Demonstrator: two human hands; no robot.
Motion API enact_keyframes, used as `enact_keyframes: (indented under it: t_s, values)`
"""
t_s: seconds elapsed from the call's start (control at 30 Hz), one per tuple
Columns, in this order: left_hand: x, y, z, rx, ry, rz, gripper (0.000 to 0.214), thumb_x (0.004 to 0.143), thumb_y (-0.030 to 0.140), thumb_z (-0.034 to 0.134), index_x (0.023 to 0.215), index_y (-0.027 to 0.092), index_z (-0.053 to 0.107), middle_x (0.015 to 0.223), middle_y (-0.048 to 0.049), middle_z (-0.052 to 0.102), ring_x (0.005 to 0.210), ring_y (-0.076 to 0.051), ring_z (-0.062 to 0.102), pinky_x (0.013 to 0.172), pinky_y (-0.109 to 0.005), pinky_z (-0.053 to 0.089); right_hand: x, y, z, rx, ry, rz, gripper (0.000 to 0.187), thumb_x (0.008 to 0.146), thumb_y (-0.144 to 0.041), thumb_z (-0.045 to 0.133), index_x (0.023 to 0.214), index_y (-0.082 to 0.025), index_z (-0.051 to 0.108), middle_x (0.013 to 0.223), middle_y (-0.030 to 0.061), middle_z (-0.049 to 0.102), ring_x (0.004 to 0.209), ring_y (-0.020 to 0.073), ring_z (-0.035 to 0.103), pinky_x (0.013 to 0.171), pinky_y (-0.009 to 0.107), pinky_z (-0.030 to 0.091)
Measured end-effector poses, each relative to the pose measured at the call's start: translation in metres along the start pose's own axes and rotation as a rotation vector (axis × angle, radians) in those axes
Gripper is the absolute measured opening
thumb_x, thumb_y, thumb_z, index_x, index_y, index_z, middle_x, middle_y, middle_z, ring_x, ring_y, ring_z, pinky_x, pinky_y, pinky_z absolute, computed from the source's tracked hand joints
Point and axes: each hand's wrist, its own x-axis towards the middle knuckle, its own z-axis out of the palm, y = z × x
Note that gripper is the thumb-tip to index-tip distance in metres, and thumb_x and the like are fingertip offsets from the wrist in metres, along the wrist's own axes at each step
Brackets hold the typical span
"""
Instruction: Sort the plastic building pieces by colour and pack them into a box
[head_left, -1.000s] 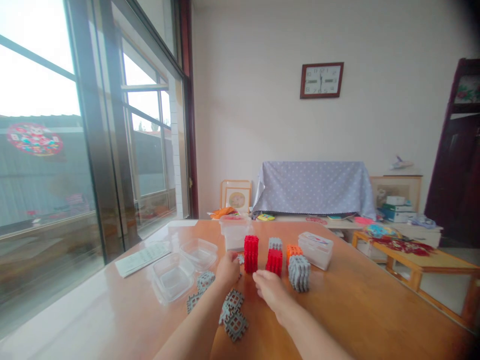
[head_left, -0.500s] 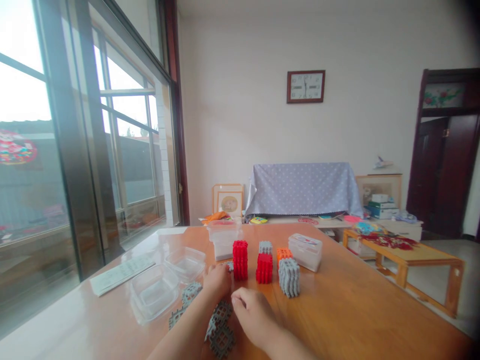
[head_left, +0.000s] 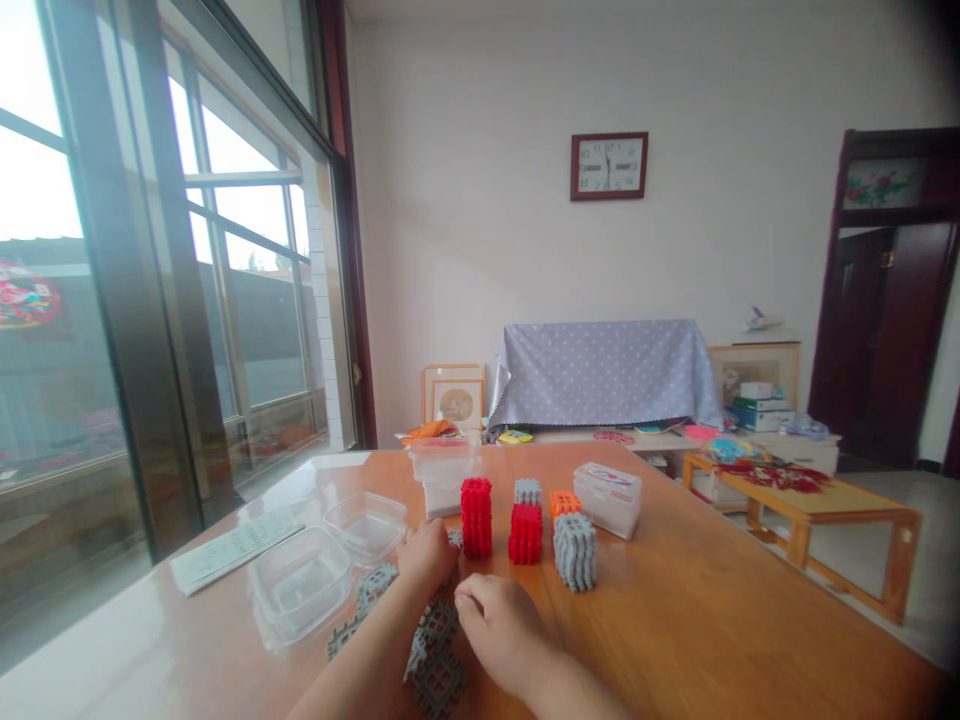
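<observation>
My left hand (head_left: 426, 556) rests on the wooden table (head_left: 712, 620) with its fingers curled over a grey waffle-shaped tile beside the tall red tile stack (head_left: 476, 517). My right hand (head_left: 501, 632) lies closer to me, fingers curled in a loose fist beside several loose grey tiles (head_left: 435, 665); what it holds, if anything, is hidden. Beyond stand a shorter red stack (head_left: 525, 533), a grey stack (head_left: 575, 551), an orange stack (head_left: 565, 503) and a small grey stack (head_left: 528, 491).
Two clear plastic tubs (head_left: 300, 590) and a paper sheet (head_left: 232, 547) lie at the left. A lidded clear box (head_left: 444, 476) and a printed-lid box (head_left: 608, 498) stand behind the stacks. A window is at the left; a low table (head_left: 840, 500) stands at the right.
My right hand drew back from the red stacks toward me and curled into a fist by the loose grey tiles. The left hand stayed put. The view swung slightly right.
</observation>
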Motion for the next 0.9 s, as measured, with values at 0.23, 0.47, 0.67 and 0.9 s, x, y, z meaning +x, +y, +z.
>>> enact_keyframes:
  t_s: [0.23, 0.47, 0.67, 0.9]
  values:
    - [-0.004, -0.002, -0.008, -0.020, 0.039, -0.021, 0.030, 0.081, 0.028, 0.057, 0.110, 0.019, 0.057, 0.110, -0.0134, 0.071, 0.101, -0.028, 0.066, 0.081, -0.033, 0.044, 0.000, 0.003, -0.001, 0.004, 0.004, -0.014, 0.027, 0.094, -0.027, 0.047, 0.087, -0.024, 0.073, 0.085, 0.0019, 0.075, 0.081, 0.0168, 0.067, 0.071, 0.024, 0.038]
    - [-0.019, -0.005, -0.025, -0.180, 0.124, -0.083, 0.026, 0.082, 0.031, 0.055, 0.106, 0.020, 0.056, 0.097, -0.0098, 0.073, 0.089, -0.024, 0.067, 0.071, -0.030, 0.041, -0.003, 0.003, -0.007, 0.036, 0.040, -0.020, 0.027, 0.094, -0.028, 0.046, 0.082, -0.023, 0.070, 0.081, 0.0013, 0.072, 0.078, 0.0165, 0.065, 0.069, 0.025, 0.038]
    - [-0.054, 0.004, -0.043, -0.642, 0.057, -0.100, 0.017, 0.082, 0.035, 0.051, 0.079, 0.019, 0.058, 0.071, -0.0048, 0.068, 0.071, -0.020, 0.064, 0.060, -0.027, 0.037, 0.001, 0.012, -0.015, 0.155, 0.142, 0.078, 0.027, 0.093, -0.035, 0.046, 0.089, -0.022, 0.070, 0.086, 0.0047, 0.072, 0.079, 0.0194, 0.065, 0.069, 0.027, 0.042]
    - [-0.099, 0.027, -0.055, -1.364, -0.384, -0.239, 0.023, 0.077, 0.035, 0.052, 0.085, 0.015, 0.059, 0.082, -0.0108, 0.072, 0.069, -0.020, 0.069, 0.053, -0.024, 0.034, 0.006, 0.020, -0.024, 0.592, 0.153, 0.267, 0.048, 0.087, -0.047, 0.057, 0.124, -0.017, 0.063, 0.115, 0.0111, 0.070, 0.103, 0.0249, 0.066, 0.085, 0.033, 0.049]
